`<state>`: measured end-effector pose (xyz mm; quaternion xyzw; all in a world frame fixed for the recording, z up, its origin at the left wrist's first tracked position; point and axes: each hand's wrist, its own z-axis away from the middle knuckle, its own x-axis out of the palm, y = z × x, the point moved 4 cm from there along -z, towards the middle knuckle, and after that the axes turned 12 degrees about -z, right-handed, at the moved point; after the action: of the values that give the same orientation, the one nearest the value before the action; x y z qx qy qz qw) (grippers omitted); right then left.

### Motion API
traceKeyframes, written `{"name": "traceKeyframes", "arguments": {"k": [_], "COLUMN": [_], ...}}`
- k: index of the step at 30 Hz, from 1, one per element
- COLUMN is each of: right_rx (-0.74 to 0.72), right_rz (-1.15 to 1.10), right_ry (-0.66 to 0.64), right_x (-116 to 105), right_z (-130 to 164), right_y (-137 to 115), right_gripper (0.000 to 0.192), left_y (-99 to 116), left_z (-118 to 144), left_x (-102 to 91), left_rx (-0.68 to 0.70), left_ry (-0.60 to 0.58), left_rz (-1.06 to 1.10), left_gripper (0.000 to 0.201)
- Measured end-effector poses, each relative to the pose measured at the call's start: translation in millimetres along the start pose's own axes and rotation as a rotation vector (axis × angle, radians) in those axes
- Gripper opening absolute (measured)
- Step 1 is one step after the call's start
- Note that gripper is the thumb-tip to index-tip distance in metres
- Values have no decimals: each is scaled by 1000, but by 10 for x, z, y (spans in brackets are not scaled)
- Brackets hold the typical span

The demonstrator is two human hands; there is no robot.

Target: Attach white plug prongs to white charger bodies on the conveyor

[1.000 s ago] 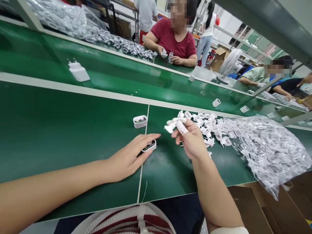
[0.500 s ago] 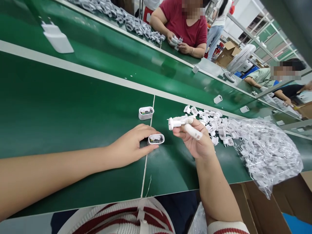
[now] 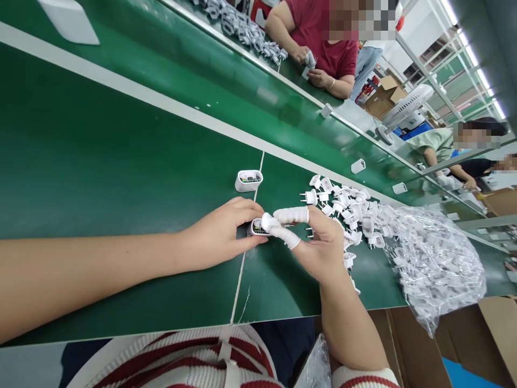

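1. The left hand (image 3: 220,234) lay on the green bench (image 3: 121,178), its fingers curled around a small white charger shell (image 3: 255,227) and closed on it from the near and far sides.
2. The right hand (image 3: 323,245), with white cots on thumb and forefinger, pinched a white plug piece (image 3: 267,221) and held it against the open top of that shell.
3. The shell sat right on the bench's seam line, with both hands meeting over it.
4. A second open shell (image 3: 248,180) stood on the bench just beyond the held shell, apart from it.
5. A heap of loose plug pieces (image 3: 347,207) lay to the right of the held shell, spilling from a clear plastic bag (image 3: 432,258) farther right.
6. Across the bench from the shell, another person in a red shirt (image 3: 327,32) held a small part in both hands.
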<state>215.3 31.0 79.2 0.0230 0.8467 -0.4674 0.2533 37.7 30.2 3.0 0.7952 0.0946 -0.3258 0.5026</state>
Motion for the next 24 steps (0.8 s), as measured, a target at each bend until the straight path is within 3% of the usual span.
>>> {"name": "traceKeyframes", "arguments": {"k": [5, 10, 16, 24], "right_rx": [-103, -142, -164, -241], "right_rz": [192, 193, 294, 320], "right_ry": [-113, -28, -107, -105], "right_x": [128, 119, 180, 225], "right_z": [15, 32, 26, 33], "right_y": [-9, -53, -75, -59], "right_gripper": [29, 28, 24, 28], "left_y": [-5, -2, 14, 54], "left_z": [-5, -5, -25, -43], "left_x": [14, 19, 6, -25], "left_rx": [1, -17, -24, -42], "left_ry": [3, -14, -26, -37], "left_rz": [16, 18, 38, 46], "left_gripper": [23, 23, 22, 19]}}
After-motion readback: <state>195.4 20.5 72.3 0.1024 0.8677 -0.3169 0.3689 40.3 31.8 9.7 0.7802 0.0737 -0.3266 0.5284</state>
